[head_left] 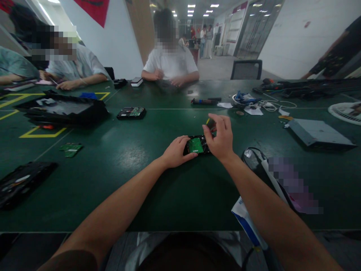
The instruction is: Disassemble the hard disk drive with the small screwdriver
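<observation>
Near the middle of the green bench [135,195], a hard drive [196,145] was laid flat with its green circuit board turned upward. The left hand [176,152] was set against the left end of the hard drive, its fingers [183,141] curled over the top edge and the thumb stretched along the near edge, so that the casing was lightly gripped. The right hand [221,139] was raised just above the right end of the hard drive. Its fingers were closed in a pinch on a small screwdriver [211,124], of which only a dark handle with traces of yellow and red could be seen, the tip being hidden behind the hand. Beyond the hard drive and to its left, a second drive [131,113] was seen lying flat, and farther left again an opened black casing [62,109] was placed. A loose green board [71,149] was left well apart from the hard drive on its left side. Close to the right of the hard drive, just beside the right wrist, a black and white bag [255,160] was laid. A flat grey box [318,133] was placed farther right. Beyond the hard drive to the right, tangled cables [267,103] were strewn. Straight across from the hard drive, a person in a white shirt [170,62] was seated.
</observation>
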`<state>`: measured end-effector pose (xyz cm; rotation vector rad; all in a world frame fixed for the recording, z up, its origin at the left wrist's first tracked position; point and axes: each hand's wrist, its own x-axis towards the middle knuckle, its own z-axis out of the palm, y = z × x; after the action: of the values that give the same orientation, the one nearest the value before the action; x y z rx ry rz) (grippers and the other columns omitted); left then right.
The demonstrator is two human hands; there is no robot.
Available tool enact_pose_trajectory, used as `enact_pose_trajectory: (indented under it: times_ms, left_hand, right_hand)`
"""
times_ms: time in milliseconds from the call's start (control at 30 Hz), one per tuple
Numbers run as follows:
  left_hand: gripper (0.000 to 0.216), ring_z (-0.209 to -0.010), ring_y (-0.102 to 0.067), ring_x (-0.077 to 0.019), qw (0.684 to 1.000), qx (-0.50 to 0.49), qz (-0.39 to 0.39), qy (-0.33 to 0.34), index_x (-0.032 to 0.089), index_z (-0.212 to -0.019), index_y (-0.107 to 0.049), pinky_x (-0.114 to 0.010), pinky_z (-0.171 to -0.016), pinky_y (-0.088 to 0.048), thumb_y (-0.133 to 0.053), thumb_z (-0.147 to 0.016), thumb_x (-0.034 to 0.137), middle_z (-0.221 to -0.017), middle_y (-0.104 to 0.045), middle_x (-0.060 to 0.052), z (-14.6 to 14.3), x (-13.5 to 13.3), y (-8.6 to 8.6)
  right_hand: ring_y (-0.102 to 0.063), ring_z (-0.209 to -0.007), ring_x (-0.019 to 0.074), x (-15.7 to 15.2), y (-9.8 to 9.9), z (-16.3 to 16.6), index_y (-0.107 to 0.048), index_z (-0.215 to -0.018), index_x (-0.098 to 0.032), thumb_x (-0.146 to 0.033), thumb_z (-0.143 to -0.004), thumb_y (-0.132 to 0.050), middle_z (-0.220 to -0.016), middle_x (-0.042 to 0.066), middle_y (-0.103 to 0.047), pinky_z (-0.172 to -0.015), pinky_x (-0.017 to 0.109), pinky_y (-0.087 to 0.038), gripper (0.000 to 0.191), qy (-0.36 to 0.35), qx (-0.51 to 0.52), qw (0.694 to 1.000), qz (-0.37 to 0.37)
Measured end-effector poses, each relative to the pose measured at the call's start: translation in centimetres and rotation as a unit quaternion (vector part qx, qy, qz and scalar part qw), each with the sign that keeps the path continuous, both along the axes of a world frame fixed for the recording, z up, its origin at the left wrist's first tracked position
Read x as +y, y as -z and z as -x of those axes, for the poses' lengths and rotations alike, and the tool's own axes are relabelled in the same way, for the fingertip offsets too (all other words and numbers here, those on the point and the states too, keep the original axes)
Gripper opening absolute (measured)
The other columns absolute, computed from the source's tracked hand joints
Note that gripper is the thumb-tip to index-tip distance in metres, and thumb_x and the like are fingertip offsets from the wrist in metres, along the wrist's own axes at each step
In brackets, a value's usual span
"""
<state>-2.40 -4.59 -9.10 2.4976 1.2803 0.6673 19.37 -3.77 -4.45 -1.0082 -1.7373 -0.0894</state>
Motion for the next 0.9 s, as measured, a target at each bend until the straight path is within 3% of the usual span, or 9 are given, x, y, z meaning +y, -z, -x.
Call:
enact_pose_trajectory:
  times_ms: [167,400,533,633,767,900]
  left_hand:
    - [0.075,-0.142,-0.049,-0.0338,1.000,-0.003,0.002,-0.001,0.016,-0.143,-0.050,-0.051,-0.119,-0.041,-0.063,-0.089,0.066,-0.150,-0.053,-0.018,0.03,-0.03,0.12]
    - [0.074,-0.143,-0.048,-0.0335,1.000,-0.003,-0.003,0.000,0.016,-0.143,-0.050,-0.051,-0.121,-0.039,-0.063,-0.090,0.066,-0.152,-0.052,-0.018,0.04,0.08,0.41]
    - [0.076,-0.143,-0.048,-0.0328,1.000,-0.001,-0.005,-0.003,0.014,-0.143,-0.050,-0.049,-0.121,-0.040,-0.064,-0.089,0.066,-0.151,-0.053,-0.019,-0.03,0.09,0.38]
    - [0.077,-0.143,-0.048,-0.0328,1.000,0.002,-0.004,-0.004,0.012,-0.144,-0.050,-0.048,-0.121,-0.040,-0.063,-0.090,0.066,-0.150,-0.053,-0.020,-0.04,0.05,0.33]
    - [0.077,-0.144,-0.047,-0.0334,1.000,0.003,-0.003,-0.003,0.013,-0.145,-0.049,-0.050,-0.122,-0.039,-0.063,-0.090,0.066,-0.152,-0.052,-0.020,0.03,0.05,0.34]
    - [0.077,-0.144,-0.047,-0.0335,1.000,0.004,0.001,-0.004,0.014,-0.144,-0.050,-0.050,-0.122,-0.039,-0.063,-0.089,0.067,-0.152,-0.052,-0.019,0.08,0.08,0.36]
  right_hand:
    - [-0.061,-0.117,0.0295,0.27,0.27,-0.16,-0.045,-0.147,-0.028,-0.031,-0.101,-0.050,-0.134,0.013,-0.057,-0.092,0.050,-0.061,0.047,-0.013,-0.010,1.000,0.012]
    - [-0.062,-0.110,0.0278,0.31,0.00,-0.37,-0.057,-0.129,-0.027,-0.037,-0.097,-0.062,-0.123,0.012,-0.059,-0.089,0.048,-0.062,0.035,0.013,0.001,1.000,-0.002]
    - [-0.061,-0.120,0.0292,0.57,0.34,-0.21,-0.048,-0.143,-0.026,-0.028,-0.101,-0.050,-0.131,0.013,-0.060,-0.097,0.051,-0.059,0.042,-0.012,0.002,1.000,-0.013]
    - [-0.062,-0.117,0.0287,0.55,0.52,-0.12,-0.042,-0.149,-0.027,-0.029,-0.101,-0.051,-0.135,0.014,-0.059,-0.093,0.050,-0.061,0.048,-0.017,0.005,1.000,-0.004]
    - [-0.063,-0.109,0.0275,0.24,0.24,-0.19,-0.053,-0.139,-0.028,-0.037,-0.098,-0.060,-0.127,0.012,-0.058,-0.086,0.046,-0.062,0.043,0.004,-0.001,1.000,0.004]
    - [-0.063,-0.116,0.0286,0.25,0.04,-0.26,-0.051,-0.142,-0.027,-0.032,-0.101,-0.053,-0.128,0.012,-0.061,-0.096,0.049,-0.059,0.041,-0.001,-0.015,1.000,0.000]
